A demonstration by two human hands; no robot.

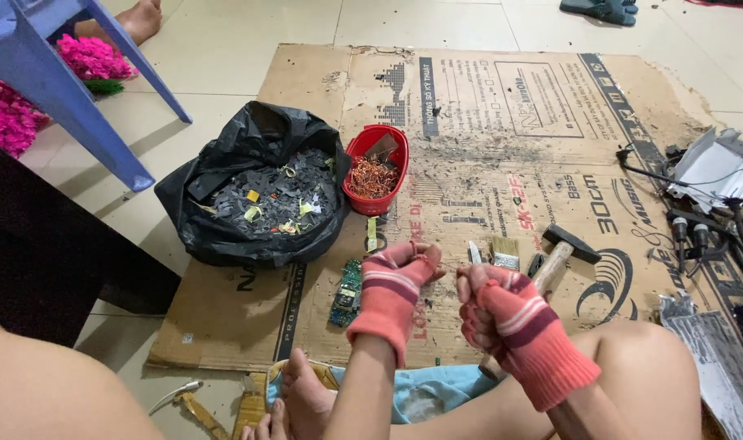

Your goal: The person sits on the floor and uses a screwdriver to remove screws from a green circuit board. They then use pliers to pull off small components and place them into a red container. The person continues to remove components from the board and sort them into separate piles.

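Both my hands wear red-and-pink striped fingerless gloves and are raised over the cardboard sheet (485,122). My left hand (397,281) is curled into a fist, and I cannot see anything in it. My right hand (502,314) is also curled, close beside the left, with its fingers folded in; whether it pinches something small is unclear. Just beyond my hands lie a green circuit board (347,292), a paintbrush (506,253), a small metal blade (474,253) and a hammer (563,251) with a wooden handle.
A black bag (225,220) full of dark metal scraps and a red bowl (375,143) of copper wire stand at the cardboard's left. Cables and a grey metal casing (718,171) lie at right. A blue plastic chair (54,81) and pink flowers (94,57) stand at far left.
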